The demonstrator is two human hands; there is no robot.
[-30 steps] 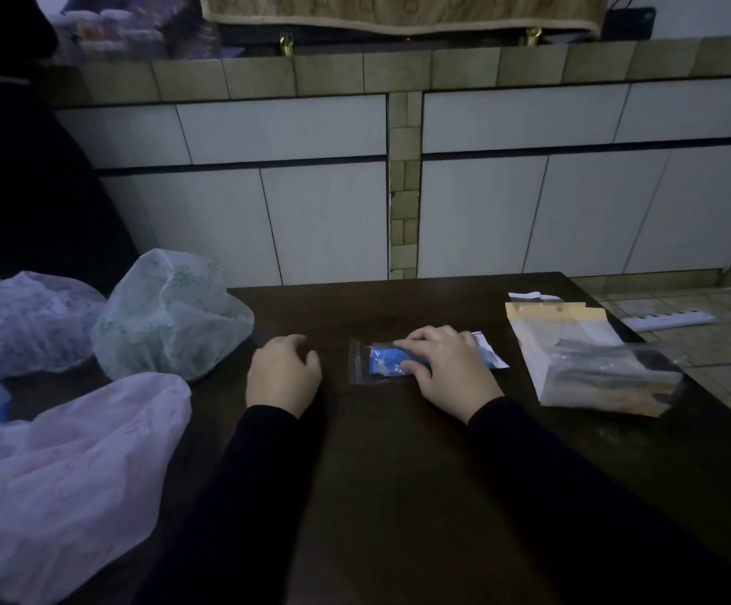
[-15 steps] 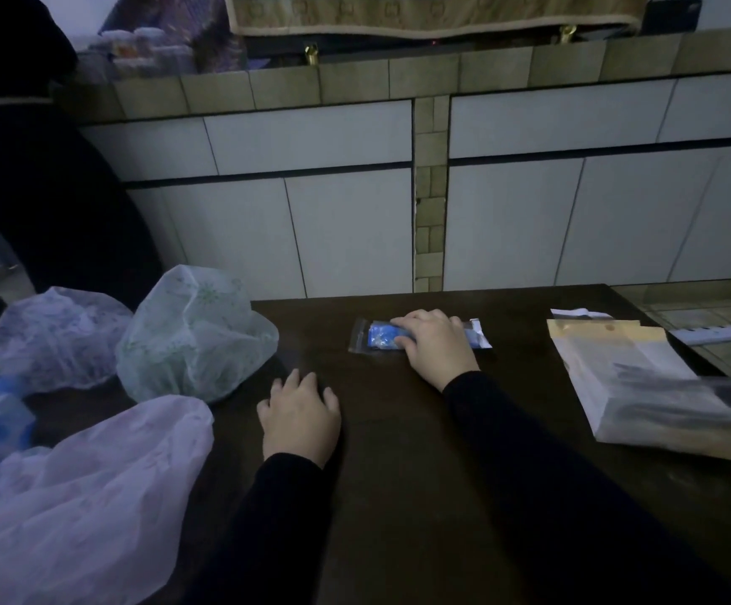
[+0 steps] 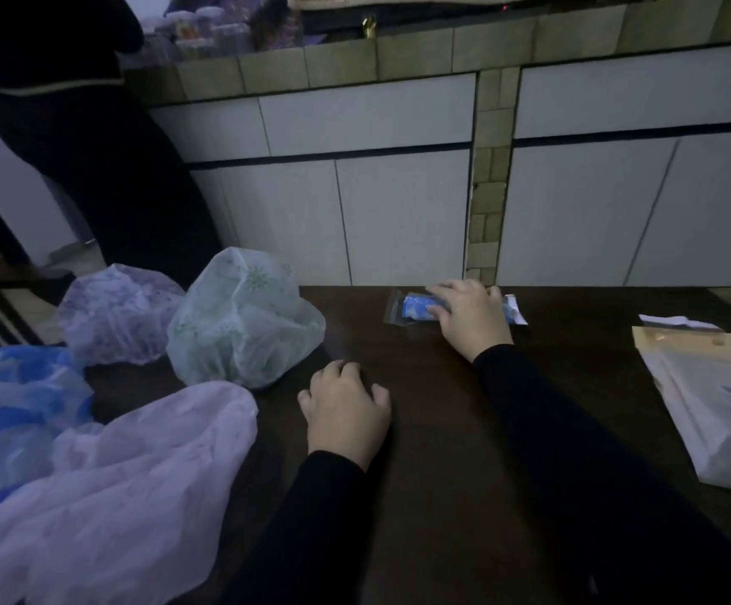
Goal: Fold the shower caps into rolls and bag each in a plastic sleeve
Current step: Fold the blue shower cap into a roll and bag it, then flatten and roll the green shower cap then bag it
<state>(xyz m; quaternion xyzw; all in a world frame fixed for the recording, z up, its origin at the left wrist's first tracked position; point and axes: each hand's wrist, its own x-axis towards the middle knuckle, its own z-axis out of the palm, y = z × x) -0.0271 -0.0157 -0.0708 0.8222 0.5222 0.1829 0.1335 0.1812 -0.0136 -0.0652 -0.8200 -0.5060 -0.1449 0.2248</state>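
A blue shower cap rolled inside a clear plastic sleeve point(image 3: 413, 306) lies at the far edge of the dark table point(image 3: 442, 495). My right hand point(image 3: 470, 318) rests flat on top of it, covering its right half. My left hand point(image 3: 346, 408) lies loosely curled on the table nearer to me, holding nothing. Loose shower caps lie at the left: a green-patterned one point(image 3: 241, 320), a pale purple one point(image 3: 119, 312), a blue one point(image 3: 10, 399) and a pink one point(image 3: 110, 486) nearest me.
A stack of plastic sleeves with a tan header card point(image 3: 713, 408) lies at the table's right edge. White tiled cabinets point(image 3: 398, 211) stand just behind the table. A person in dark clothes point(image 3: 71, 124) stands at the far left.
My right hand has slid the bagged blue roll away from me to the table's far edge. My left hand has drawn back toward me and curled.
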